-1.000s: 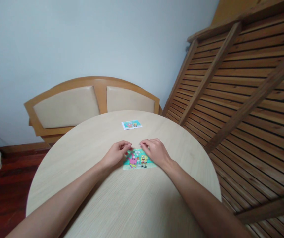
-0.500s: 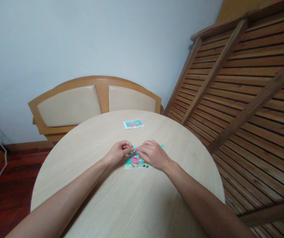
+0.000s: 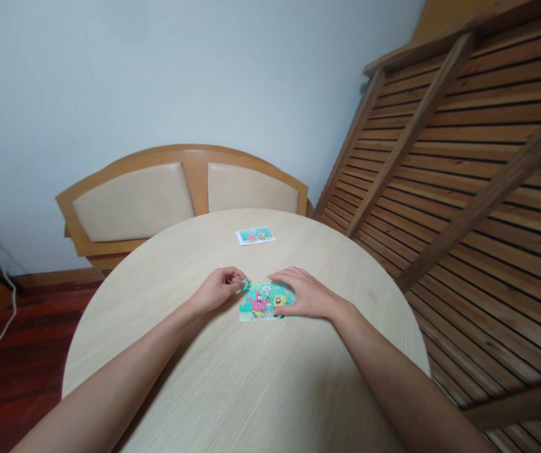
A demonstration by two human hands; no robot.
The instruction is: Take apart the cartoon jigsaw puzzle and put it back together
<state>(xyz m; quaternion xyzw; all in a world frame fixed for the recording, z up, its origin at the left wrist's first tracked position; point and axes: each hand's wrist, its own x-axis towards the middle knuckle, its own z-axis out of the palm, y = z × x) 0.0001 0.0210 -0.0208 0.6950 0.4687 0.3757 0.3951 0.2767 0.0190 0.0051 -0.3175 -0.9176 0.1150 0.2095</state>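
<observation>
I pinch a small teal piece [image 3: 245, 285] with my left hand [image 3: 218, 289] at the upper-left corner of the cartoon puzzle [image 3: 257, 306] on the table [image 3: 233, 384]. My right hand [image 3: 312, 296] arches over the puzzle's right side, thumb and fingers parted, forearms [image 3: 138, 352] slanting in from its near side.

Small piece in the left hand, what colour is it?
The small piece in the left hand is turquoise, seen in the head view.

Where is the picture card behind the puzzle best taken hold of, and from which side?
Probably by its right edge, from the right: the card looks thin, lying flat on the table, so an edge suits a pinch. The right hand appears open, while the left hand pinches a teal piece.
</observation>
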